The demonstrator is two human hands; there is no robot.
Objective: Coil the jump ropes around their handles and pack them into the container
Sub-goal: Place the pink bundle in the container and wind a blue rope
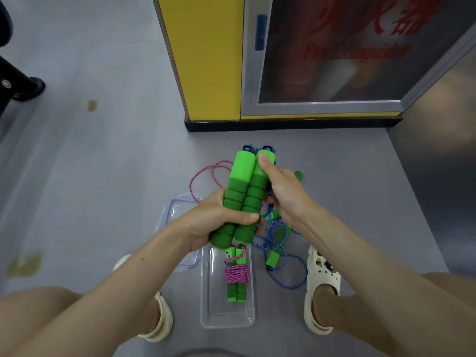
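Item 1: 2 green ribbed foam jump-rope handles [244, 191], held side by side above the grey floor [103, 176]. Left hand [216, 222] wraps round their lower ends; right hand [283, 194] clasps the upper part, thumb laid along 1 handle. Loose blue braided cord [269, 234] hangs below.

Item 2: clear rectangular plastic container [226, 315] on the floor, holding 1 pink-cord bundle [235, 275] wound round green handles.

Item 3: transparent lid [170, 215], just left of the container.

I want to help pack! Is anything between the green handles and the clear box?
Nothing blocks them. The handles are above the open container; one pink-wound rope already lies inside, with room beside it.
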